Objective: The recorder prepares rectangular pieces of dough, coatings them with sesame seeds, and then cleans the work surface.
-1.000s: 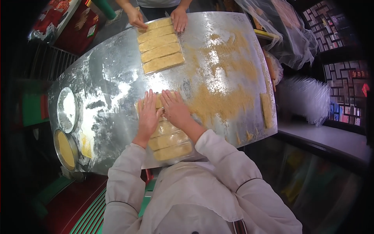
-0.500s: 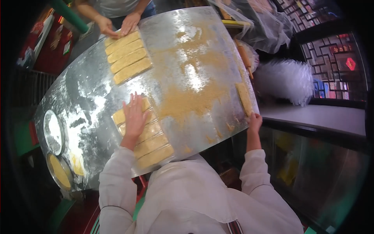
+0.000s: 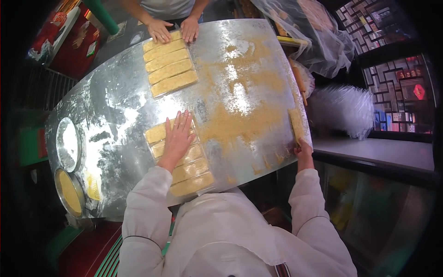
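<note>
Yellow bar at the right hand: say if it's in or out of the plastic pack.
Out: the yellow bar lies on the table, apart from the plastic pack under the left hand.

An off-white top (image 3: 230, 221) is worn, w/ creased front & curved seam across the lower chest. Long, loose sleeves are matched in colour: L sleeve (image 3: 146, 203) & R sleeve (image 3: 305, 196), each crossed approx. mid-arm by a thin dk. line. Fingers (image 3: 181, 124) are left bare. Low R, a dk./lt. striped strap (image 3: 282, 270) is partly shown.
</note>
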